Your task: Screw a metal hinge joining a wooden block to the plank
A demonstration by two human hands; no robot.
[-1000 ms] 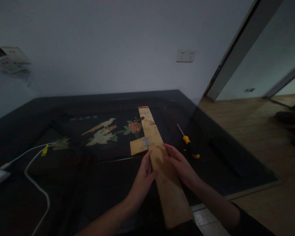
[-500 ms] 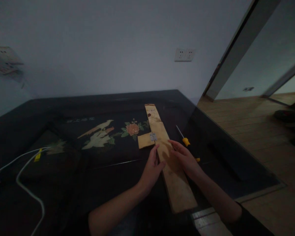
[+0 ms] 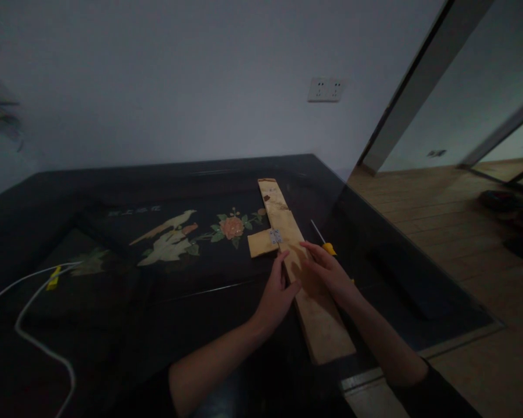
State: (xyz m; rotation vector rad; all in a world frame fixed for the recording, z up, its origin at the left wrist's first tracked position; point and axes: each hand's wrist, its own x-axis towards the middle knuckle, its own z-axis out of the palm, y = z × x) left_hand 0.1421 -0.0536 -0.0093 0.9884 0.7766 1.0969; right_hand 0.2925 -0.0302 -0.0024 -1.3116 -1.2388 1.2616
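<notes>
A long wooden board (image 3: 322,325) lies on the dark table, running away from me. A metal hinge (image 3: 276,235) joins its left edge to a short wooden piece (image 3: 260,243). My left hand (image 3: 279,290) grips the board's left edge, its thumb on the top face. On the right edge, my right hand (image 3: 329,273) holds the same board, with fingers on its top. Just right of the board lies a screwdriver (image 3: 329,248) with a yellow handle, partly behind my right hand. A small yellow bit beside my right wrist is mostly hidden.
The black table (image 3: 218,307) carries a bird and rose picture (image 3: 232,228). A white cable (image 3: 47,350) with a yellow tag (image 3: 53,278) lies at the left. Behind stands a wall with sockets (image 3: 325,90). A dark flat object (image 3: 412,278) is at the right.
The board, the hinged piece and both hands have shifted slightly right and away from me. The view has also moved a little. Both hands keep their hold.
</notes>
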